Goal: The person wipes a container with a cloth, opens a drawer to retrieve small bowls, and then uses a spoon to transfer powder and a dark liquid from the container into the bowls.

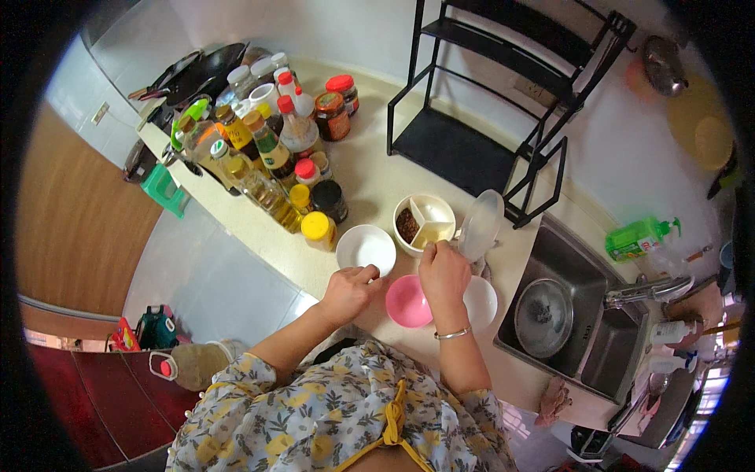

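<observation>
My left hand (352,295) pinches the near rim of a white bowl (365,245), which looks bare inside. My right hand (445,276) is a closed fist at the near edge of a round white seasoning box (401,236); whether its fingers hold anything is hidden. Three compartments divide the box: one has dark reddish-brown flakes (407,225), one a pale yellowish seasoning (429,235), and the third looks white. The box's clear lid (482,224) stands raised on its right. Below my right hand are a pink bowl (407,302) and another white bowl (481,302), both partly covered.
Bottles and jars crowd the counter's left, including an oil bottle (274,197) and a yellow-capped jar (318,230). A black metal rack (454,147) stands behind the box. To the right, a sink (545,259) contains a round metal pan (544,318), near a green soap bottle (634,239).
</observation>
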A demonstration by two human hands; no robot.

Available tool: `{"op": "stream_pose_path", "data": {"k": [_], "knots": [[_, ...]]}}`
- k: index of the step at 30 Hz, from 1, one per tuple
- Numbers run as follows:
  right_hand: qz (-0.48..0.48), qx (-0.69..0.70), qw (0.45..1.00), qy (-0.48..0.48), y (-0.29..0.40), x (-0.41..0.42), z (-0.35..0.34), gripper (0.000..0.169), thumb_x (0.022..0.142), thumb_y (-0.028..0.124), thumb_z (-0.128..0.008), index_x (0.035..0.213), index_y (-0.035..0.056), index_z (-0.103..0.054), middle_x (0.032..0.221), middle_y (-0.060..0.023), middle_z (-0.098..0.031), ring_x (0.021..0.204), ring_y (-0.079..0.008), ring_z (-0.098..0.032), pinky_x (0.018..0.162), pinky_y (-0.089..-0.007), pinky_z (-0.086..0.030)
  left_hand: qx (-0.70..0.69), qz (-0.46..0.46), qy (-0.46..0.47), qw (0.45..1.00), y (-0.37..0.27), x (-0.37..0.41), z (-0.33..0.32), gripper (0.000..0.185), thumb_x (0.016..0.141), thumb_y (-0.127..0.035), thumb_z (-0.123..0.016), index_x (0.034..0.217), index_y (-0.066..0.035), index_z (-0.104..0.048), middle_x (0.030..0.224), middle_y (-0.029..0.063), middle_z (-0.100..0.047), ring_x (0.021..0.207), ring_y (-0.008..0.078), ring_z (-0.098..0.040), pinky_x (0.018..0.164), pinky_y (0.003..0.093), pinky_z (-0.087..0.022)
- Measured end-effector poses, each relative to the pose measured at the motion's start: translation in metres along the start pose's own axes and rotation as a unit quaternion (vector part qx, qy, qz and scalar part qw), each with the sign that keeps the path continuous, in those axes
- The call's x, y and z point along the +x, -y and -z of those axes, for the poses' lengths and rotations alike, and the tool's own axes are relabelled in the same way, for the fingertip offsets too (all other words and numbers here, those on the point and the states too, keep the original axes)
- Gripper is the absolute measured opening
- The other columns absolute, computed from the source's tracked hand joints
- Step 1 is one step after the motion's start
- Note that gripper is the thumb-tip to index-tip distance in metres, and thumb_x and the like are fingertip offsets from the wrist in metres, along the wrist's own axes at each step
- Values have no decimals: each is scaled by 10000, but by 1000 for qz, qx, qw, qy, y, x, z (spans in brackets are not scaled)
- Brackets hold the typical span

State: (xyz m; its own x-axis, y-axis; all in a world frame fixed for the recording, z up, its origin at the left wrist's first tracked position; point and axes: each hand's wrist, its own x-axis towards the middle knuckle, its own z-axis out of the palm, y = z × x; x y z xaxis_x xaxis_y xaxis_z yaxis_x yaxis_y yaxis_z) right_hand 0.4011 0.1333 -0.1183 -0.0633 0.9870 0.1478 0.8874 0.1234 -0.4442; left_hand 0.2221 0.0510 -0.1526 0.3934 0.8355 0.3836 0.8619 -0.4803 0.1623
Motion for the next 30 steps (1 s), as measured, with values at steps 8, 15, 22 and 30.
{"op": "stream_pose_path", "data": {"k": [8,15,22,30], "knots": [[-8,-10,999,-41,-6,3,-2,295,904,246,-535,774,6,-649,746,-209,-666,659,-386,-660,622,-480,-529,-26,-48,9,998,44,31,-9,223,701,-171,-589,897,-114,-679,851,15,-590,735,188,-611,654,324,-499],[-67,-27,997,-26,5,-8,-3,287,908,250,-539,777,18,-645,737,-215,-653,683,-388,-652,641,-483,-519,-174,-32,-100,979,34,32,-6,268,694,-97,-681,961,-80,-676,888,75,-642,741,249,-645,617,383,-528],[-89,69,991,-79,-6,-15,-17,283,907,241,-544,758,12,-620,734,-211,-641,694,-398,-624,652,-487,-478,-356,181,136,907,17,30,-16,382,865,-340,-647,1094,-35,-642,875,160,-667,741,318,-667,678,413,-531],[-144,144,976,-71,-8,-17,-4,269,882,200,-531,811,-15,-677,789,-199,-667,770,-347,-635,726,-411,-477,-461,165,274,828,11,26,-40,416,852,-266,-632,1199,-38,-615,919,187,-692,740,283,-679,702,382,-534]]}}
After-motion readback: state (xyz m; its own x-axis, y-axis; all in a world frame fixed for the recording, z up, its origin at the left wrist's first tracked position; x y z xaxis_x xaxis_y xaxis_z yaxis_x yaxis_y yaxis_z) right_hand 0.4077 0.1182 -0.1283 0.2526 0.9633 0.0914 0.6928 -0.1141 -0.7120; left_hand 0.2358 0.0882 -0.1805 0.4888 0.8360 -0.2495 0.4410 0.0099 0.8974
